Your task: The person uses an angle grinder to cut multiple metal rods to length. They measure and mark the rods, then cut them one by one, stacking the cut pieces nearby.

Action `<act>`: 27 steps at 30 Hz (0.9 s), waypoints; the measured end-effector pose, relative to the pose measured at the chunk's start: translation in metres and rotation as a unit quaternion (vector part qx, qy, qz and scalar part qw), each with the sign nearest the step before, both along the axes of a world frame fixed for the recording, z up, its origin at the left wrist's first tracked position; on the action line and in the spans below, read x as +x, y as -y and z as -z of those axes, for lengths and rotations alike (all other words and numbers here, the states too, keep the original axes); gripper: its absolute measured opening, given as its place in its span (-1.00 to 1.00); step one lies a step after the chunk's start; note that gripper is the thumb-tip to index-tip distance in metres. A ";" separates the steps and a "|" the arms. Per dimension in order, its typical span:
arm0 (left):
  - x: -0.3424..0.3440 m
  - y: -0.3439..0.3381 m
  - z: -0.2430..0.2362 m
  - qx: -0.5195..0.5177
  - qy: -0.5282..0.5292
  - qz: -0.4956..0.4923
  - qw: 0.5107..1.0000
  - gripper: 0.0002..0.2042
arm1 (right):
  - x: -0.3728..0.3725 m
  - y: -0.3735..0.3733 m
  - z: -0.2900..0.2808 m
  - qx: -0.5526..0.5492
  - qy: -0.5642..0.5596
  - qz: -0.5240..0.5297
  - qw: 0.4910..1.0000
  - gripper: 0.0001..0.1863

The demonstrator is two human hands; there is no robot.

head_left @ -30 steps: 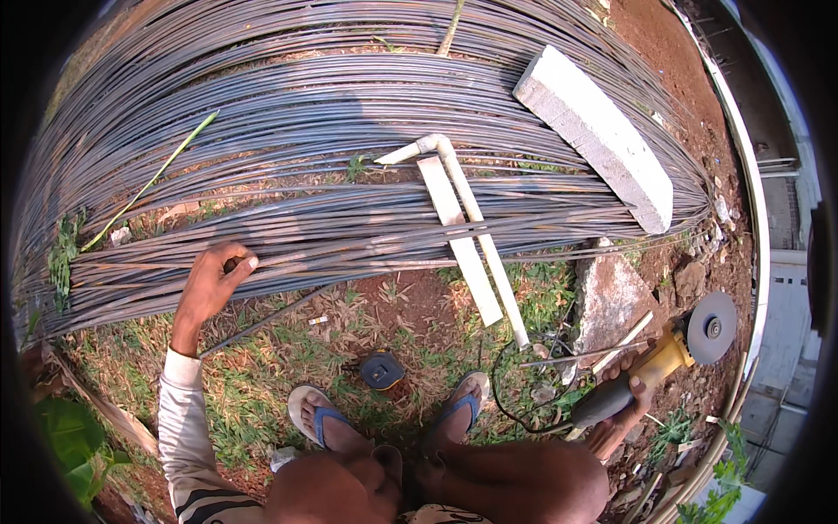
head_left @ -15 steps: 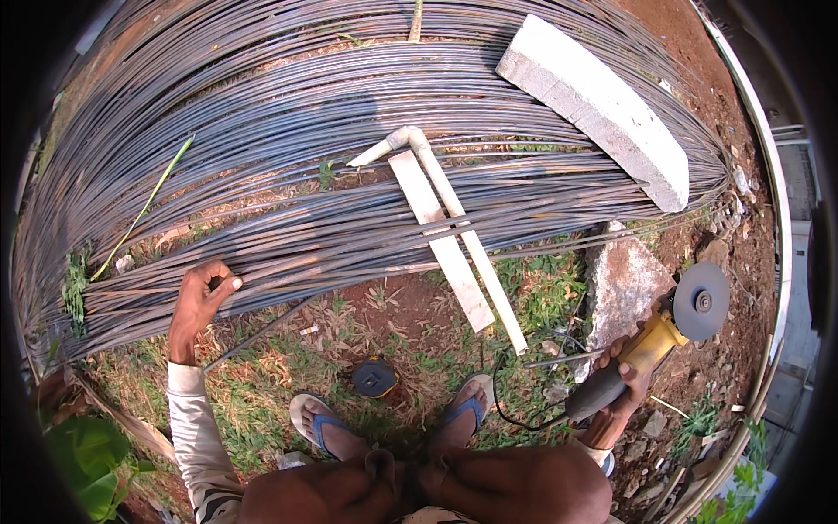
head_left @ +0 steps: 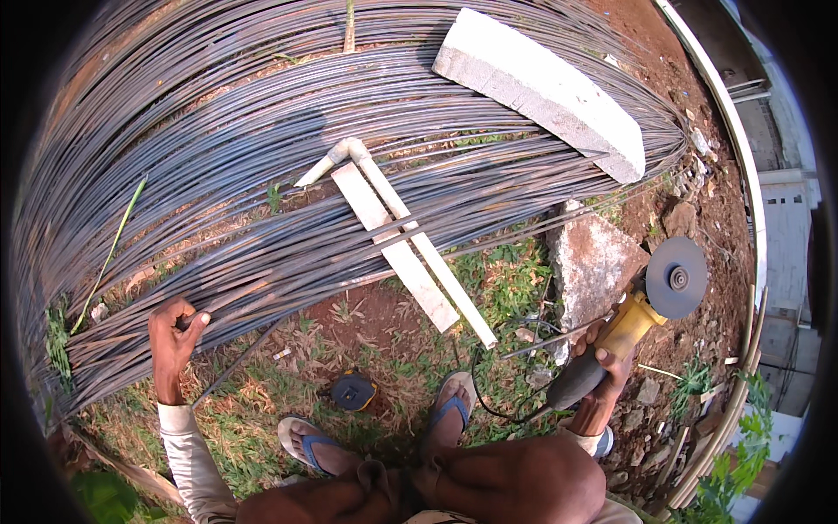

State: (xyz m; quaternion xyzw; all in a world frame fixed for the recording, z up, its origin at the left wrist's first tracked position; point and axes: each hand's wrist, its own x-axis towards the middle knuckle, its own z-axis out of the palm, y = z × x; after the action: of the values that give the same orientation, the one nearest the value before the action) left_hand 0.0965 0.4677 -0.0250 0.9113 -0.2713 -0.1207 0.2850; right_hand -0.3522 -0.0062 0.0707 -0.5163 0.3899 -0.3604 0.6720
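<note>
My left hand (head_left: 177,339) is closed at the near edge of a long bundle of rusty steel reinforcing rods (head_left: 288,249), its fingers curled round some of them and its thumb on top. Part of that grip is hidden. In my right hand (head_left: 608,371) is a yellow and grey angle grinder (head_left: 633,325). Its dark round disc (head_left: 676,278) faces up, held off the ground; I cannot tell whether it spins. A short thin rod (head_left: 543,341) reaches to the fingers of this hand. Whether they pinch it is unclear.
A pale concrete block (head_left: 541,92) weighs on the rods' far right. A wooden strip (head_left: 397,249) and white elbowed pipe (head_left: 428,249) cross beneath some rods. A broken slab (head_left: 598,262) lies near the grinder. A tape measure (head_left: 353,390) and black cord (head_left: 489,402) lie on the grass.
The whole view has shifted and turned a little, so the rods, block and pipe appear further left. Both hands keep their grips; the grinder stays in my right hand.
</note>
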 end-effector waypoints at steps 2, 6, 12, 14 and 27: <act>-0.006 -0.001 -0.004 -0.001 0.031 0.018 0.999 -0.57 | -0.006 -0.001 -0.001 0.004 -0.003 0.006 1.000 -0.08; -0.003 -0.002 -0.019 -0.037 0.066 0.016 0.997 -0.58 | -0.017 0.002 0.001 0.001 -0.014 0.015 1.000 -0.06; 0.040 0.011 -0.014 -0.021 0.057 -0.002 0.998 -0.60 | -0.021 0.004 0.013 0.001 -0.026 0.010 1.000 -0.04; 0.043 0.016 -0.005 0.007 0.038 0.009 0.999 -0.61 | -0.020 0.001 0.014 0.003 -0.017 0.017 1.000 -0.03; 0.033 0.031 -0.021 0.042 0.021 -0.006 0.999 -0.58 | -0.011 0.000 0.019 0.012 -0.022 0.004 1.000 0.02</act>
State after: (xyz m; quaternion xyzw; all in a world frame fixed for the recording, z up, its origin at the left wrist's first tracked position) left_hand 0.1294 0.4364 -0.0037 0.9265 -0.2668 -0.1114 0.2410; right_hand -0.3629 -0.0062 0.0514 -0.5141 0.4109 -0.3472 0.6681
